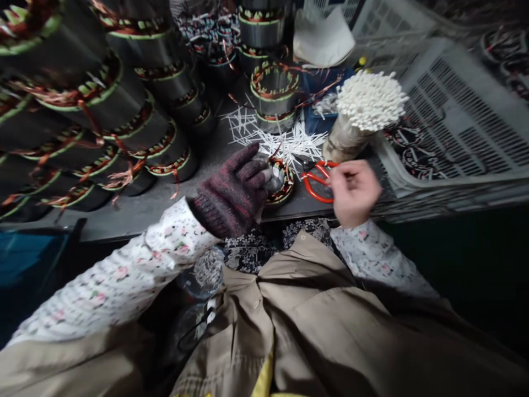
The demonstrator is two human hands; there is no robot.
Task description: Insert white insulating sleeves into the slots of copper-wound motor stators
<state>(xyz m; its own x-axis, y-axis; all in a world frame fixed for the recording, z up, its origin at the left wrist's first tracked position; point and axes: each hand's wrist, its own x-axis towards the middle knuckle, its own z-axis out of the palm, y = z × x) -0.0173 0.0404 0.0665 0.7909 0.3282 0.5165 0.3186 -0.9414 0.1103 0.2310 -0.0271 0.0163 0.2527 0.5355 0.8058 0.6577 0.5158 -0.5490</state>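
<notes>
Head view is looking down over a lap in a tan coat and two floral sleeves, and the left hand [233, 190], in a dark knitted glove, is gripping a small wound stator [282, 184] right at the near edge of the worktop [165, 207]. The gloved fingers [252, 160] are wrapping over the stator's left side and pressing it between them. The stator is sitting on the worktop with its copper winding and green-edged rim facing up.

The bare right hand [353, 193] is hovering just to the right of it, fingers curled in together. Their tips are lying against the handle loops of the red-handled scissors [316, 179], which are resting on the worktop between stator and hand. Whether those fingers are pinching anything is hard to tell from here.

Behind, loose white slivers [289, 142] are fanning out across the surface, and a fat bundle of white sticks [370, 99] is standing upright beside them. More stators are piling up in leaning stacks [103, 110] on the left, with a short stack [274, 96] in the middle. Grey slotted crates [454, 110] are filling the right side.
</notes>
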